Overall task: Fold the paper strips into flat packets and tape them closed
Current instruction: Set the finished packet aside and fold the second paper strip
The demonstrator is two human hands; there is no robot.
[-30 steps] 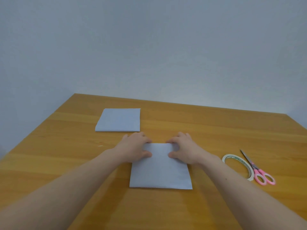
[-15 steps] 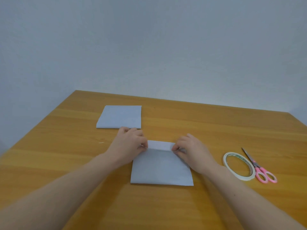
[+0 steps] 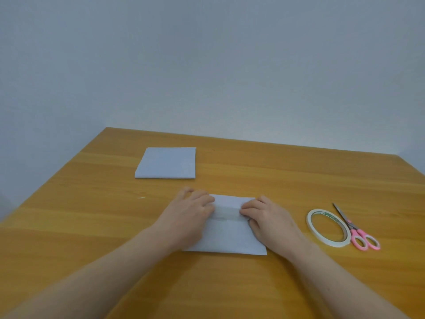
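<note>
A pale folded paper (image 3: 227,236) lies flat on the wooden table (image 3: 92,226) in front of me. Its far edge is turned over toward me as a narrow flap. My left hand (image 3: 190,215) pinches the flap's left end and covers the paper's left side. My right hand (image 3: 269,219) pinches the flap's right end and rests on the right side. A second folded paper packet (image 3: 166,163) lies flat farther back on the left, apart from both hands. A roll of tape (image 3: 327,226) lies to the right of my right hand.
Pink-handled scissors (image 3: 356,231) lie just right of the tape roll, blades pointing away from me. The table's far edge meets a plain grey wall (image 3: 207,65). Its left edge runs diagonally at the left.
Both hands have drawn the paper's far edge toward me, and the folded-over flap has grown wider. The paper now looks shorter front to back.
</note>
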